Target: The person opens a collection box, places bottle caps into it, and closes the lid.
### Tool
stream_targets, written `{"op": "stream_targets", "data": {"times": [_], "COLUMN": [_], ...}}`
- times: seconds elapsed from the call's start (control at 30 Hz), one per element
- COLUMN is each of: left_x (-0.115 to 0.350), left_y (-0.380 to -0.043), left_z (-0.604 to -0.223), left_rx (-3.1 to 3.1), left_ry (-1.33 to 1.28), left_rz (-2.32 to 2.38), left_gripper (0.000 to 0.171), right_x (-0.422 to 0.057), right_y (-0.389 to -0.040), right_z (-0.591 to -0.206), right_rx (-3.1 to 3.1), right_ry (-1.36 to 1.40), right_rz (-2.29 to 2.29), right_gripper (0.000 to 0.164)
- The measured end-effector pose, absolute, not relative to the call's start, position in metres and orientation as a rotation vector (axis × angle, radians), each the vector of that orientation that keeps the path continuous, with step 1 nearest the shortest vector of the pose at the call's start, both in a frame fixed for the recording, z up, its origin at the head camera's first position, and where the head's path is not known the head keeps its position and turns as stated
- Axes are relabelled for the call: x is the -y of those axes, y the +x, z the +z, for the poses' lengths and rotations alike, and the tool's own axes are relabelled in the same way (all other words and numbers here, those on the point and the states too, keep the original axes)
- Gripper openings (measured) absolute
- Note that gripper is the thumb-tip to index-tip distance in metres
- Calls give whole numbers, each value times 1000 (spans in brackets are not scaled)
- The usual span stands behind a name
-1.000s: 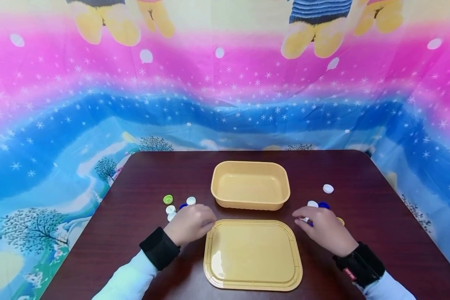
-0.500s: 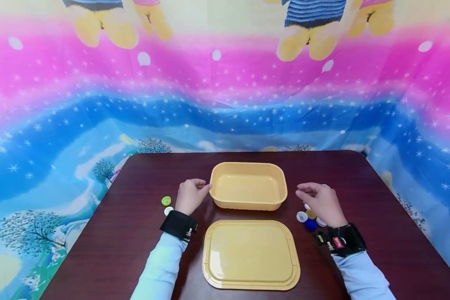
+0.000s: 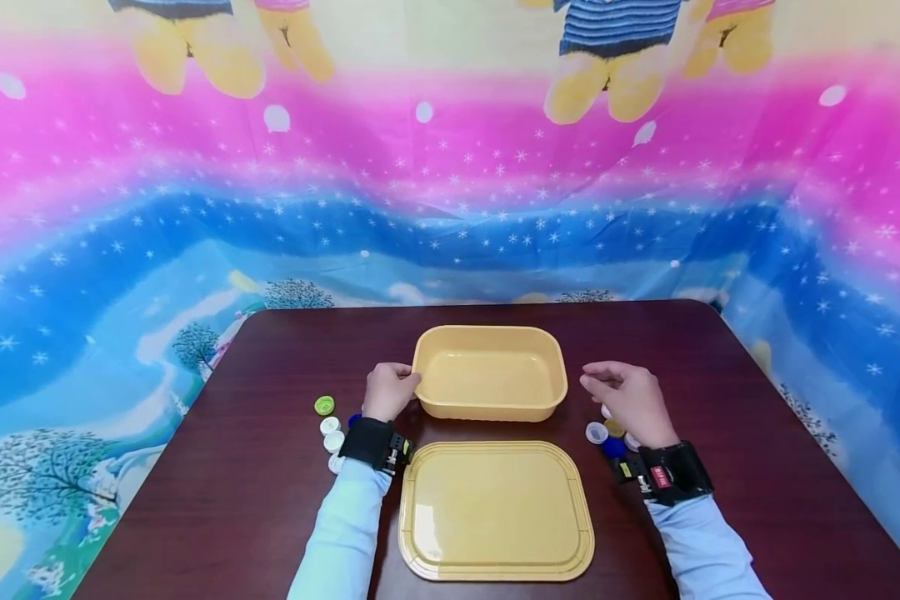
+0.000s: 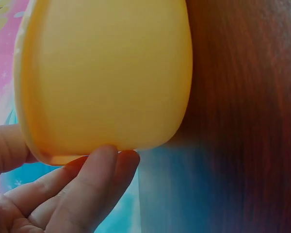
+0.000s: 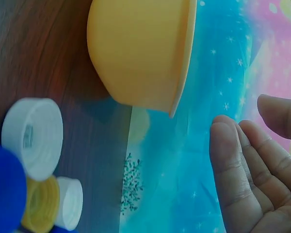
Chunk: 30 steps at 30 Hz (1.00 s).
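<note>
My left hand (image 3: 392,390) is at the left end of a yellow plastic box (image 3: 487,408), its thumb and fingertips at the wall. In the left wrist view the thumb (image 4: 98,167) overlaps the edge of the box, and a forefinger (image 4: 7,145) passes behind the rim; firm contact is hard to judge. Apart from the box's right end, my right hand (image 3: 632,402) hovers with loosely bent fingers and holds nothing. Below it lie bottle caps, among them a white cap (image 5: 33,138), a yellow cap (image 5: 42,204) and a blue cap (image 5: 5,189).
A yellow lid (image 3: 497,510) lies flat on the dark table (image 3: 195,508) in front of the box. Left of it are a green cap (image 3: 324,406) and several white caps (image 3: 333,442), partly hidden by the wrist strap. A printed cloth (image 3: 450,167) hangs behind.
Both hands have left the bottle caps and moved up beside the box. My left hand has come right up to the box's left end. Box and lid stay in place.
</note>
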<state>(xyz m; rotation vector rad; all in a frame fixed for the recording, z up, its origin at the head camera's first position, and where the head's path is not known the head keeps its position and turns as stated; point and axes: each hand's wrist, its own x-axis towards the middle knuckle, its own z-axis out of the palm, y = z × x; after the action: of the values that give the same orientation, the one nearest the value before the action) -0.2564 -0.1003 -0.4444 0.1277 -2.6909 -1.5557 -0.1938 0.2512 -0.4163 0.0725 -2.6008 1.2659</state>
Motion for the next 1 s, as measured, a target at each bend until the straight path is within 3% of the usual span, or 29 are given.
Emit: {"op": "stream_targets", "data": {"times": [0.3,0.6,0.77,1.0], "left_x": [97,101,103,100], "left_y": [-258,-256,-256,-253], "left_z": [-445,-440,-438,-440], "left_rx": [2698,2696,2707,2724], "left_ry": [116,121,110,122], "left_rz": [-1560,-1554,-1532,-1550], "left_gripper": [22,22,22,23], "right_x": [-290,-334,-351,-359], "right_y": [-191,-207,-226,-251], "right_z": [-405,-392,-402,-424], "right_rx": [2614,2691,2792,3046], "right_ry": [-36,-20,22,29], "right_rz": [1135,875,794,805], "right_gripper": [32,28,29,42]}}
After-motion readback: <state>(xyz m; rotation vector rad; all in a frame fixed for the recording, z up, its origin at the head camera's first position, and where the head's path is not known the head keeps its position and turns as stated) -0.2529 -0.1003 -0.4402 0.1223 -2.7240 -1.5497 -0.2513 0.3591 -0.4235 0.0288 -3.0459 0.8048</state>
